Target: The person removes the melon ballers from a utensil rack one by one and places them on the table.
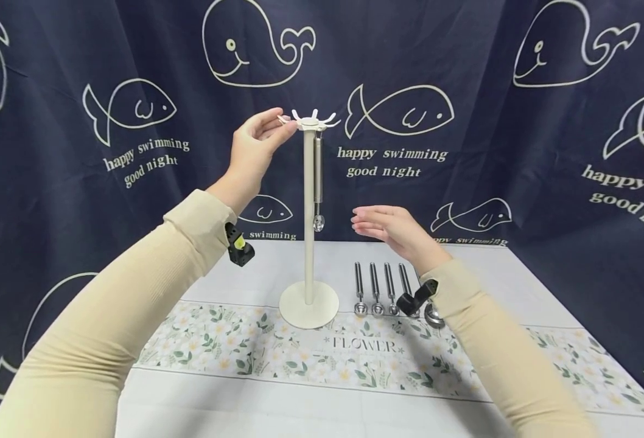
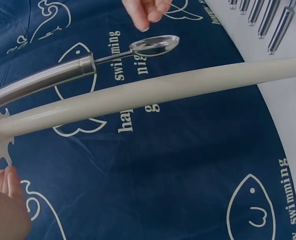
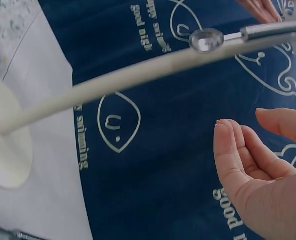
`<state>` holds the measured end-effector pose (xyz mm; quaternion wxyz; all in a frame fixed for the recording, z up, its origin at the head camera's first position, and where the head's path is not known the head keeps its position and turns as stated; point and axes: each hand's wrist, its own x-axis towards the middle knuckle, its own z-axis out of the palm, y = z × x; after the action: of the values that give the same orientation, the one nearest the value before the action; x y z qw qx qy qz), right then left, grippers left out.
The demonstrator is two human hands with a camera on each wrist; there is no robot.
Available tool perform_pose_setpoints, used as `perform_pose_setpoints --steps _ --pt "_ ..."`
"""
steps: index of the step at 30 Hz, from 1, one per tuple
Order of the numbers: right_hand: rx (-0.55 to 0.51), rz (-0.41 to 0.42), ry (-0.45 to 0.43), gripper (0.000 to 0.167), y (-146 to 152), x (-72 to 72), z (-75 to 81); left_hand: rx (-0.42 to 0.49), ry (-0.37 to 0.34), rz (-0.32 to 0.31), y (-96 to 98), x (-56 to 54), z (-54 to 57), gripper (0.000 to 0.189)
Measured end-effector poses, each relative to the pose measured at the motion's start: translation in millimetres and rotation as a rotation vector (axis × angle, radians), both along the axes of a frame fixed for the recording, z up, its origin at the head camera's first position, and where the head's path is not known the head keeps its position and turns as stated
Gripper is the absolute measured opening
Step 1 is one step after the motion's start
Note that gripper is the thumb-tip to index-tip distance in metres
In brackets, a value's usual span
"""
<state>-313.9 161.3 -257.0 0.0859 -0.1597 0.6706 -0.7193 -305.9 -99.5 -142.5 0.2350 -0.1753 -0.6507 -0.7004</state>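
Note:
A cream stand with a round base and a ring of hooks stands upright on the table. My left hand pinches the left edge of its hook ring between thumb and fingers. From a hook on the right side hangs a metal scoop, its small round bowl pointing down alongside the pole. Right of the pole, apart from stand and scoop, my right hand is in the air. In the right wrist view its fingers are loosely bent, with nothing between them and the thumb.
Several similar metal-handled tools lie in a row on the white table, right of the stand's base; my right wrist camera partly hides some. A flower-printed strip crosses the tabletop. Behind hangs a dark blue curtain with whale and fish drawings.

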Motion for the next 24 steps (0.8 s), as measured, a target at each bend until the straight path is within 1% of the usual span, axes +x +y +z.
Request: perform_pose_setpoints --steps 3,9,14,19,24 --pt "-0.007 0.033 0.014 0.044 -9.7 2.3 4.9 0.043 0.013 -0.006 -3.0 -1.6 -3.3 0.042" --pt "-0.054 0.064 0.019 0.046 -27.9 3.5 15.6 0.088 0.005 -0.023 -6.8 -3.0 -6.3 0.036" --pt "-0.081 0.088 0.066 0.043 -45.5 3.5 26.3 0.125 0.004 -0.043 -7.9 -4.5 -5.9 0.035" --pt "-0.098 0.099 0.092 0.041 -57.5 5.2 35.8 0.118 0.006 -0.053 -8.0 -6.1 -5.1 0.036" --pt "-0.121 0.075 0.133 0.041 -62.9 6.7 40.3 0.085 0.012 -0.040 -6.7 -6.8 -4.9 0.036"
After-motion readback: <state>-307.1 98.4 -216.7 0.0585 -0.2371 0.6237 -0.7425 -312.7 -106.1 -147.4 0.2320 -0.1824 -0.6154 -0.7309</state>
